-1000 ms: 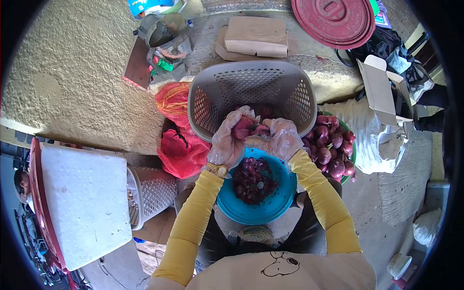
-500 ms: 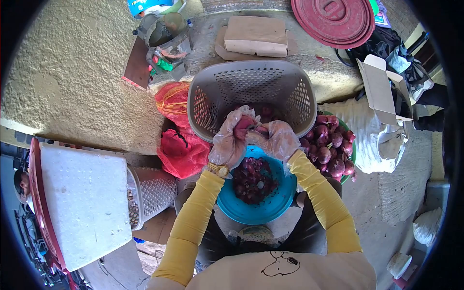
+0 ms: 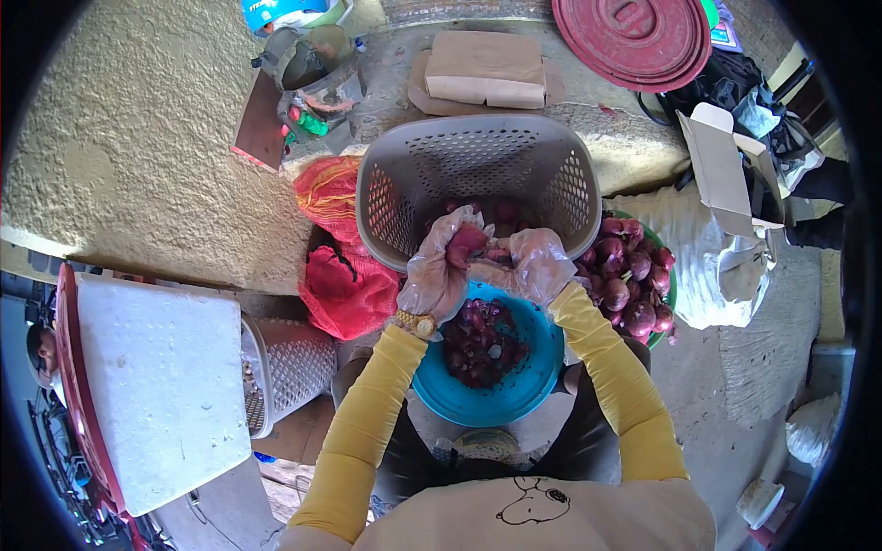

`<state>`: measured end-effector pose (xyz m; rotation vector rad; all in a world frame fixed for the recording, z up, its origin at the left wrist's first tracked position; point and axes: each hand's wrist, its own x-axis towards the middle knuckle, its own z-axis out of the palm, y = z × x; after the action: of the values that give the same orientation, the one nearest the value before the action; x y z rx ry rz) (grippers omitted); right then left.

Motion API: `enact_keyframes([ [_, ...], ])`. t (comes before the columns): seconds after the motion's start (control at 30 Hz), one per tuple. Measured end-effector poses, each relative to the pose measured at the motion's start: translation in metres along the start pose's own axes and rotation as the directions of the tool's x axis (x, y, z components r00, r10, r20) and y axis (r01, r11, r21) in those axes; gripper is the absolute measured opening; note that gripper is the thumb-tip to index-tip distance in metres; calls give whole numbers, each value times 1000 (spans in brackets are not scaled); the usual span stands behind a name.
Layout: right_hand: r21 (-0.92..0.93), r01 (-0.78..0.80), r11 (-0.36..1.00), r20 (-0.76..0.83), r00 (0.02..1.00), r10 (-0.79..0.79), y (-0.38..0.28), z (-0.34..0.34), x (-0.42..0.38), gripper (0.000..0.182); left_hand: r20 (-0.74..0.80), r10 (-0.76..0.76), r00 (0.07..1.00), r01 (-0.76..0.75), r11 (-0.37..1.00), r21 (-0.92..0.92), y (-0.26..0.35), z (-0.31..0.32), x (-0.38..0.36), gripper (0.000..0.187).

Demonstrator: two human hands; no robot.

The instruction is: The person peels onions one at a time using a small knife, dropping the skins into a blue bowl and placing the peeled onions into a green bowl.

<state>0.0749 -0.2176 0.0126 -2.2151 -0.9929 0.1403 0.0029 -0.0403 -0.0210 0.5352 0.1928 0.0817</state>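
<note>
My left hand (image 3: 435,266), in a clear plastic glove, is closed around a red onion (image 3: 467,242) over the near rim of the grey perforated basket (image 3: 478,151). My right hand (image 3: 535,263), gloved the same way, meets the onion from the right with its fingers curled in; whatever they pinch is hidden. Several red onions (image 3: 507,211) lie at the bottom of the basket. Below both hands is a blue basin (image 3: 441,395) holding dark red onion skins (image 3: 480,347). To the right, a green-rimmed container (image 3: 673,292) is heaped with whole red onions (image 3: 616,294).
A red mesh sack (image 3: 342,294) lies left of the basket. Farther left are a white foam board (image 3: 161,386) and another perforated basket (image 3: 299,367). Flattened cardboard (image 3: 485,69) and a red lid (image 3: 634,37) rest on the ledge behind. A white sack (image 3: 726,285) lies at right.
The onion in my left hand has turned slightly and shows more of its side. Both hands have shifted only a little; the basket and basin are unmoved.
</note>
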Motion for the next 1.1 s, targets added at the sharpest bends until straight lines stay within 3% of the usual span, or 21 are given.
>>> enact_keyframes([
  [0.07,-107,74,991,-6,997,-75,5,4,-1,68,-20,-20,1000,20,1000,-3,3,6,-2,38],
  [0.13,-335,147,931,120,986,-113,-5,0,-1,71,-107,-39,994,38,999,-11,9,15,-4,36],
  [0.23,-289,240,927,174,965,-196,2,4,-3,74,-57,-43,997,41,998,-39,16,14,-1,36],
  [0.37,-265,326,907,239,934,-265,8,8,-8,72,-110,-44,993,35,996,-80,24,15,-1,36],
  [0.43,-136,348,928,192,928,-320,12,17,-11,67,-134,-61,989,39,986,-161,27,17,-1,36],
  [0.47,-135,348,928,192,928,-320,14,20,-11,67,-134,-60,989,38,986,-161,27,16,-1,36],
  [0.53,-163,209,964,351,926,-142,3,15,-6,65,-72,-52,996,37,980,-196,27,15,-1,34],
  [0.67,-149,263,953,373,908,-192,1,6,-6,66,-81,-51,995,36,985,-170,28,16,0,37],
  [0.77,-169,315,934,300,919,-256,3,7,-6,68,35,11,999,-7,993,-122,28,11,1,43],
  [0.87,-133,236,963,321,929,-183,-12,-11,0,71,22,-41,999,44,990,-136,29,20,-3,47],
  [0.93,-227,66,972,264,964,-4,-15,-14,3,73,-14,-58,998,58,997,-52,28,25,-5,44],
  [0.97,-227,65,972,264,965,-3,-14,-13,2,73,-14,-59,998,58,997,-52,26,25,-4,44],
  [1.03,127,-120,985,79,991,111,-13,-12,1,73,9,-31,999,30,999,25,22,21,-1,38],
  [1.1,126,-199,972,92,978,188,-19,-17,3,72,27,-24,999,23,999,40,19,17,0,37],
])
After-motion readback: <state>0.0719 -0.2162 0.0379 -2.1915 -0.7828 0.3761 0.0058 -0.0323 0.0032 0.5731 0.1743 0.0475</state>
